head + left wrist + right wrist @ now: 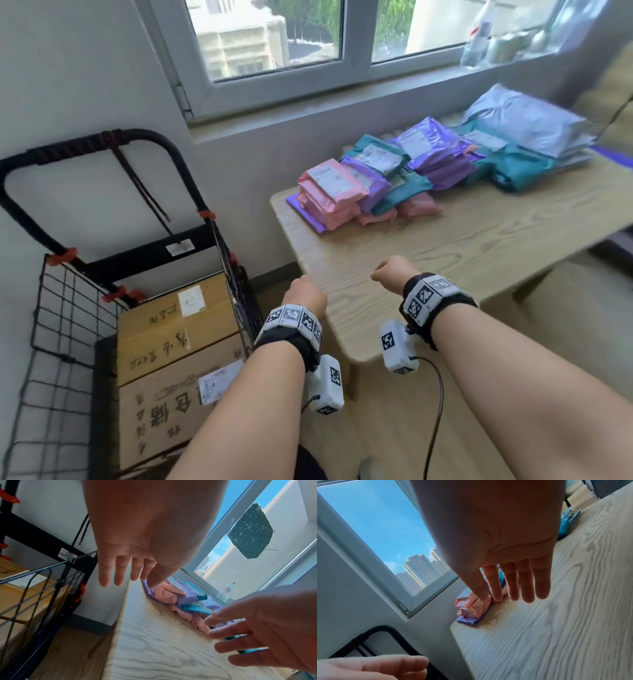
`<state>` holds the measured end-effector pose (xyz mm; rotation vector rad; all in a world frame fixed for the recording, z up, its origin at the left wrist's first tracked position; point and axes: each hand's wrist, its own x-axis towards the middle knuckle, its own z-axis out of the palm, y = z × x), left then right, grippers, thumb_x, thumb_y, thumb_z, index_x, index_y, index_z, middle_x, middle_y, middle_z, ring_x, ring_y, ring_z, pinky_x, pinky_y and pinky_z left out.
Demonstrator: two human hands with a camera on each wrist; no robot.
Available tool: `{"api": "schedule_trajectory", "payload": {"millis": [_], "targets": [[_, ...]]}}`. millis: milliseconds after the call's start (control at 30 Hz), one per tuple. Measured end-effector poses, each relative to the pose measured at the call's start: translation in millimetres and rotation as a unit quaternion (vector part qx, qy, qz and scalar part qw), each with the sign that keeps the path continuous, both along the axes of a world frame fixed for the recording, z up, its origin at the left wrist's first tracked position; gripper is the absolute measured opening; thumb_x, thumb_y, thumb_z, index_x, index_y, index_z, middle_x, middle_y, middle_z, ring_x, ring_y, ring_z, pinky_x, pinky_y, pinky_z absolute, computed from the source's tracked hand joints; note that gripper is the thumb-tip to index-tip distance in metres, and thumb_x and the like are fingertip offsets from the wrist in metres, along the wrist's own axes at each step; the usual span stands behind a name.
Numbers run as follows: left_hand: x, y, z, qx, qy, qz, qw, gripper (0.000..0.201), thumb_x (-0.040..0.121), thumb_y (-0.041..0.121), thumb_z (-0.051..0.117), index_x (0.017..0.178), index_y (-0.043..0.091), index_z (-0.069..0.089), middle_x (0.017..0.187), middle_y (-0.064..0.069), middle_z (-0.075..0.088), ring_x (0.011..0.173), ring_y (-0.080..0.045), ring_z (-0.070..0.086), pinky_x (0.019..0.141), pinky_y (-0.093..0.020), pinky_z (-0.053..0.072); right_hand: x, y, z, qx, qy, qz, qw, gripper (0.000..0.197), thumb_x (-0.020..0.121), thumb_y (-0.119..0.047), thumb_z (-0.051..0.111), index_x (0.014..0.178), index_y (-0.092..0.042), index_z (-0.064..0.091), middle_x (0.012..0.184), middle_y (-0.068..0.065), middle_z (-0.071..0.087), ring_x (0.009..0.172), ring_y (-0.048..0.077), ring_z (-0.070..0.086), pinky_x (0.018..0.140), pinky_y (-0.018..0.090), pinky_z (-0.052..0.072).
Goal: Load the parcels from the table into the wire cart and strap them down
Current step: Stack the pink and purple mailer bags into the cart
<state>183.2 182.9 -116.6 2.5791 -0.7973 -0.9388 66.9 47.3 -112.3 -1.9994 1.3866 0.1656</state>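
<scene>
both hands, left (304,295) and right (394,272), are hovering empty, grips wide. the parcels (330,186) at the surface's far-left corner are looking soft, light and slippery, so scooping under the stack's edges is seeming best.

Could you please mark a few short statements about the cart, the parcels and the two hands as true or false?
1. The brown cardboard boxes sit inside the black wire cart. True.
2. The left hand grips a pink parcel. False: its fingers are extended and it holds nothing.
3. The soft plastic mailer parcels lie piled on the light wooden table under the window. True.
4. The right hand holds a strap. False: it is empty, fingers straight, above the table.
5. The pink parcels lie at the pile's end farthest from the cart. False: they lie at the nearest end.
</scene>
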Motion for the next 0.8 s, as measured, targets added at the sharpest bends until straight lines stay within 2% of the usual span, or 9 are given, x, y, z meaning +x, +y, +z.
{"api": "schedule_trajectory", "payload": {"millis": [67,167,267,467,633,800], "targets": [[-7.4,-14.4,-2.0,0.002,-0.005,-0.001,1.0,0.045,0.091,0.014,0.041,0.135,0.012,0.046,0.14,-0.011,0.048,0.125,-0.03,0.05,0.103,-0.037,0.043,-10.9,-13.9,-1.1,0.01,0.003,-0.01,1.0,0.031,0.091,-0.02,0.057,0.116,-0.005,0.065,0.115,0.013,0.067,0.106,0.029,0.062,0.088,0.032,0.048],[-10.8,-38.0,-2.4,0.017,-0.009,-0.005,1.0,0.05,0.091,0.007,0.037,0.141,0.011,0.04,0.145,-0.012,0.042,0.131,-0.029,0.045,0.104,-0.034,0.038,-19.1,-35.9,-3.0,0.017,-0.003,-0.025,1.0,0.029,0.09,-0.02,0.058,0.113,-0.005,0.067,0.112,0.012,0.068,0.104,0.028,0.062,0.092,0.035,0.05],[-8.2,-64.0,-4.6,0.011,-0.013,-0.009,1.0,0.049,0.093,0.007,0.037,0.142,0.01,0.038,0.146,-0.012,0.041,0.132,-0.029,0.044,0.105,-0.034,0.037,-19.4,-58.2,-4.8,0.02,-0.008,-0.035,0.999,0.03,0.089,-0.019,0.057,0.112,-0.002,0.067,0.113,0.014,0.068,0.106,0.03,0.062,0.093,0.038,0.05],[9.5,-113.5,-13.8,0.01,-0.007,-0.02,1.0,0.051,0.091,0.009,0.04,0.141,0.01,0.04,0.146,-0.012,0.042,0.131,-0.031,0.044,0.106,-0.037,0.038,-9.5,-98.3,-5.6,0.003,-0.003,-0.043,0.999,0.029,0.088,-0.019,0.06,0.111,-0.002,0.067,0.112,0.015,0.067,0.107,0.03,0.061,0.094,0.036,0.049],[28.9,-145.8,-15.2,-0.012,-0.026,-0.034,0.999,0.044,0.092,0.013,0.041,0.136,0.01,0.044,0.138,-0.014,0.048,0.125,-0.034,0.048,0.101,-0.04,0.04,6.7,-130.2,4.8,-0.01,-0.02,-0.045,0.999,0.031,0.09,-0.016,0.057,0.114,0.003,0.065,0.116,0.019,0.065,0.111,0.034,0.059,0.093,0.034,0.047],[48.6,-173.8,-17.7,-0.023,-0.038,-0.017,0.999,0.043,0.086,0.006,0.04,0.127,0.006,0.049,0.131,-0.016,0.052,0.119,-0.035,0.052,0.098,-0.041,0.044,27.7,-157.1,4.6,-0.02,-0.018,-0.017,0.999,0.027,0.088,-0.02,0.059,0.109,-0.004,0.069,0.111,0.013,0.068,0.107,0.029,0.061,0.092,0.032,0.048]]}}
